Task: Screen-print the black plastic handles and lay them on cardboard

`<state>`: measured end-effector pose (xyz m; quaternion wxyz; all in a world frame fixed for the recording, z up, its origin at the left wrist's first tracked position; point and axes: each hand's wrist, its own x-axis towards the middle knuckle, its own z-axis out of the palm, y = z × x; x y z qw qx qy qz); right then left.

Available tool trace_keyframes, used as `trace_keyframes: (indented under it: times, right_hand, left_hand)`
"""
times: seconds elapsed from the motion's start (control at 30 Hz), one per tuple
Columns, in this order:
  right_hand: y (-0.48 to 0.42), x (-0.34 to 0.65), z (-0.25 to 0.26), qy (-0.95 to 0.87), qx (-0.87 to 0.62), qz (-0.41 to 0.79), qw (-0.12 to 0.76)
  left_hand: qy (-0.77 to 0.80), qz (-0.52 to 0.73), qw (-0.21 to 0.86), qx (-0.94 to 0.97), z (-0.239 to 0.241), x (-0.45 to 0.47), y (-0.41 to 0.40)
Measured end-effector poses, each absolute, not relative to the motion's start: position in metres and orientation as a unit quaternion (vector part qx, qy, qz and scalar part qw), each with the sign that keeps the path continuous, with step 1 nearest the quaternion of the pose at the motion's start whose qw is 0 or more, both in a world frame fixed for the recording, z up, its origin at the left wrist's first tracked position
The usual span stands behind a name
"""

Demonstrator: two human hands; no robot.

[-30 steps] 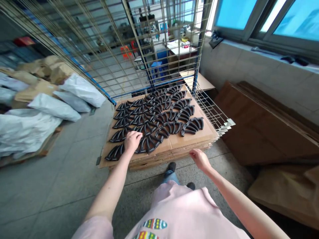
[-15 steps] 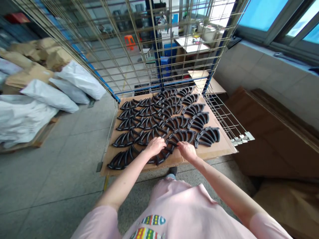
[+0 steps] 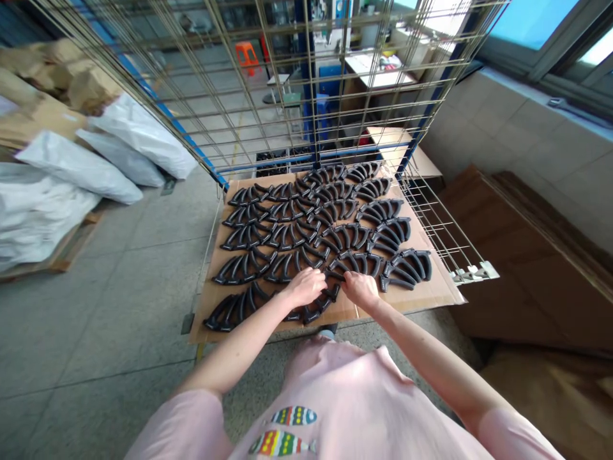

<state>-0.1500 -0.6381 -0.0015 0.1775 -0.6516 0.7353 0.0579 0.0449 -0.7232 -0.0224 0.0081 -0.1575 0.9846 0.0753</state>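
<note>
Rows of curved black tube-like pieces (image 3: 293,235) lie fanned out in groups on a cardboard sheet (image 3: 412,299). Near the front edge of the sheet, my left hand (image 3: 308,286) is closed, its fingertips at one end of a short dark curved piece (image 3: 335,275). On the other end of that piece, my right hand (image 3: 360,289) closes with thumb and fingers together. My left forearm and hand partly cover the front group of pieces (image 3: 316,312). Another fan of black pieces (image 3: 407,268) lies just right of my right hand.
A wire mesh panel (image 3: 268,83) with blue posts rises behind the sheet, and a wire rack edge (image 3: 443,233) runs along its right. White sacks (image 3: 86,167) are stacked at left. Large cardboard sheets (image 3: 522,262) lean at right. An orange stool (image 3: 246,56) stands beyond the mesh.
The view has tilted down and shifted slightly. Both hands stay close together at the front of the sheet, the left a little nearer the right. The laid-out rows look the same.
</note>
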Motion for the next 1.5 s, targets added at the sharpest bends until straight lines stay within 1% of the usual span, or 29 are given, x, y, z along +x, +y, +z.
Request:
trace_keyframes:
  times: [0.33,0.6,0.87,1.03,1.17,1.23,1.33,1.37,1.43,1.5]
  right_hand:
    - [-0.644,-0.157,-0.001,0.731,-0.66,0.041,0.17]
    - [-0.643,-0.16,0.001,0.743,-0.643,0.056,0.176]
    - [-0.647,-0.16,-0.006,0.747,-0.641,0.035,0.173]
    - [-0.647,-0.161,-0.007,0.749,-0.637,0.023,0.181]
    - [-0.648,-0.161,-0.01,0.745,-0.64,0.022,0.188]
    - [-0.648,-0.162,-0.011,0.743,-0.643,0.021,0.185]
    - [-0.647,-0.163,-0.013,0.74,-0.647,0.02,0.184]
    - [-0.646,-0.163,-0.013,0.738,-0.649,0.02,0.185]
    - [-0.646,-0.163,-0.012,0.734,-0.653,0.023,0.185]
    - [-0.647,-0.162,-0.012,0.73,-0.657,0.027,0.185]
  left_hand:
    - [0.974,0.082,-0.01,-0.212,-0.02,0.044,-0.726]
    - [0.964,0.066,-0.035,-0.255,-0.024,0.039,-0.716]
    - [0.965,0.072,-0.027,-0.252,-0.026,0.038,-0.719]
    - [0.969,0.097,-0.02,-0.224,-0.013,0.037,-0.717]
    - [0.962,0.119,-0.072,-0.236,0.002,0.051,-0.715]
    - [0.94,0.118,-0.114,-0.298,0.007,0.073,-0.724]
    - [0.856,0.099,-0.154,-0.483,0.01,0.129,-0.754]
    - [0.814,0.087,-0.149,-0.555,0.01,0.153,-0.766]
    - [0.726,0.061,-0.106,-0.676,0.009,0.201,-0.792]
    - [0.678,0.048,-0.061,-0.731,0.008,0.243,-0.813]
